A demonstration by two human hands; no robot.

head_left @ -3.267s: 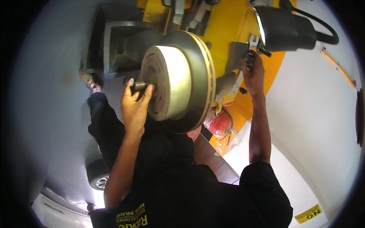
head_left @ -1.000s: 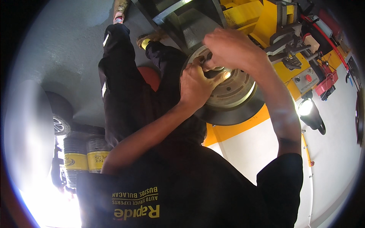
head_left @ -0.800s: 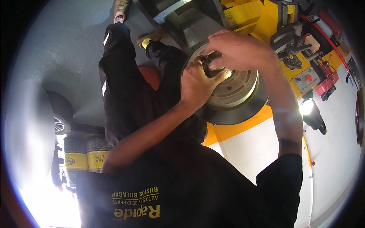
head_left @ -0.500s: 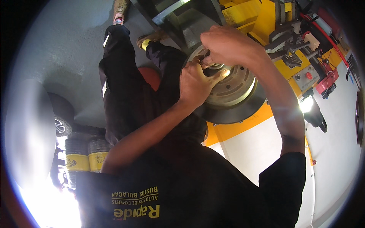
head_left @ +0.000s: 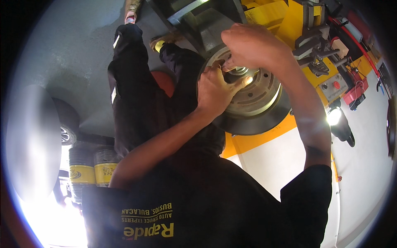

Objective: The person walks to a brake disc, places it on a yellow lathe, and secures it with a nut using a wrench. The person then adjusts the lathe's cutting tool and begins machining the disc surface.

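A brake disc with a dull metal hat and a wide, dark outer face is mounted before me at upper centre. My left hand lies against its hat, thumb stretched across the metal and fingers bent in toward the central hub. From the right, my right hand reaches over the disc, closed, its fingertips at the hub close to the left fingers. What the fingertips pinch there is hidden by the hands.
Behind the disc stands a yellow machine with dark metal arms. A control box with a red button and a lit lamp sit at right. A black metal frame rises ahead. Yellow-banded drums and a wheel stand at left.
The view has shifted slightly. My right hand has turned a little at the hub, showing more of the hub's metal; my left hand keeps its hold on the disc.
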